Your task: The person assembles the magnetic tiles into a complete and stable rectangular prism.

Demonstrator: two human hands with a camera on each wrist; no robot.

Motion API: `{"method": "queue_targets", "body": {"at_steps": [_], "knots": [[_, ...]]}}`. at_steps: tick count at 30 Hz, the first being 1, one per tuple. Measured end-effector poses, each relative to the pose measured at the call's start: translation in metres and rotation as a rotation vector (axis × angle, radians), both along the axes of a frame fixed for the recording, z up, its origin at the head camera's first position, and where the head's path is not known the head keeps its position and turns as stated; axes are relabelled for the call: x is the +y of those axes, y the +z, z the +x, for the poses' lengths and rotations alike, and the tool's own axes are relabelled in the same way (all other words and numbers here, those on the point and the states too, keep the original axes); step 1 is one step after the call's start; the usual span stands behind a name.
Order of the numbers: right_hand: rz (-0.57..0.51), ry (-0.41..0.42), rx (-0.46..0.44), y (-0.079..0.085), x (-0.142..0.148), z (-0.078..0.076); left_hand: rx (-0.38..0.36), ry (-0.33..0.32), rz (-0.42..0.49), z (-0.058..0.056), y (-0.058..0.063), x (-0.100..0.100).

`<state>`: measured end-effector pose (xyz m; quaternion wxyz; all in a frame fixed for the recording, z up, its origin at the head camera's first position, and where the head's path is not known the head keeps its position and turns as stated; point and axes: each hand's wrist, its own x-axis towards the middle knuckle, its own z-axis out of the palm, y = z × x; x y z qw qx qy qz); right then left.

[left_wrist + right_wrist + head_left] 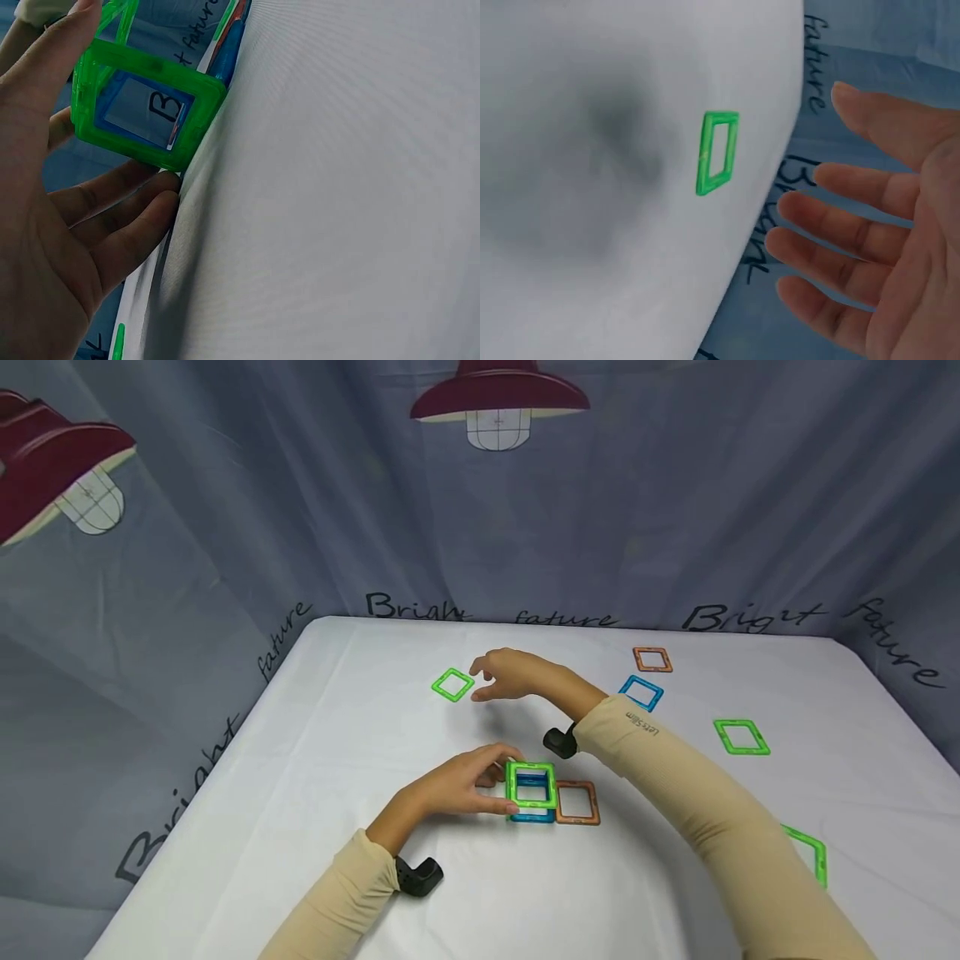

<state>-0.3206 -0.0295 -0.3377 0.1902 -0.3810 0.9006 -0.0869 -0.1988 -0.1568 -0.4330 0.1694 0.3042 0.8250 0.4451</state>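
My left hand (457, 781) holds a small box of magnetic tiles (551, 785), with the thumb on its near side and the fingers behind. The box has a green square frame on top and blue frames below. In the left wrist view, its green frames (127, 148) show beside the fingers. An orange square tile (594, 803) lies flat against the box's right side. Farther back, my right hand (513, 675) hovers with spread fingers and nothing in it. Just left of its fingertips, a lone green square tile (705, 154) lies on the table, apart from the hand.
On the white table (337, 710), an orange tile (652, 650) and a blue tile (657, 697) lie at the back right. A green tile (748, 750) is farther right. Another green tile (821, 864) is partly hidden by the right sleeve. A grey printed curtain (315, 510) surrounds the table.
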Motion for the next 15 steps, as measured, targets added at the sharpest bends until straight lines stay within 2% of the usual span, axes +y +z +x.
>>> {"method": "queue_targets", "body": {"at_steps": [8, 15], "knots": [[0.016, -0.041, -0.046, -0.016, -0.024, -0.025, 0.005, -0.001, -0.013, -0.001, 0.001, -0.001], [0.111, -0.125, -0.021, -0.037, -0.045, -0.043, 0.015, -0.006, -0.024, -0.001, 0.001, -0.002]]}}
